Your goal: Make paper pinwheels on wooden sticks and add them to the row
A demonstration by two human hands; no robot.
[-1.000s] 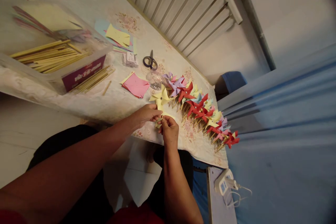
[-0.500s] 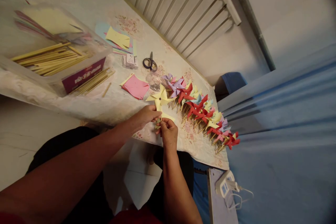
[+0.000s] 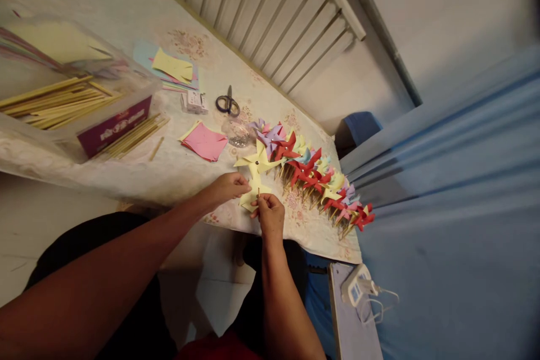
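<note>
A yellow paper pinwheel (image 3: 257,162) with a dark pin at its centre faces up near the middle of the table. Below it, my right hand (image 3: 271,215) is closed around a thin wooden stick (image 3: 259,192), whose end shows between thumb and fingers. The stick lines up with the pinwheel; where they join is hidden. Just left of the stick is my left hand (image 3: 231,187), its fingers curled together, and I cannot make out anything in them. More yellow paper (image 3: 248,202) lies under and between the hands.
Finished pinwheels (image 3: 316,174) stand in a cluster to the right. Leftward are pink paper squares (image 3: 205,142), scissors (image 3: 228,104), a bag of pins (image 3: 238,134), a small box (image 3: 194,102), cut paper (image 3: 172,66), and a clear bin (image 3: 80,149) of sticks beside loose sticks (image 3: 134,136).
My left hand has let go of the stick below the pinwheel and moved a little left. My right hand still grips the stick. The view has shifted slightly, moving the table things left.
</note>
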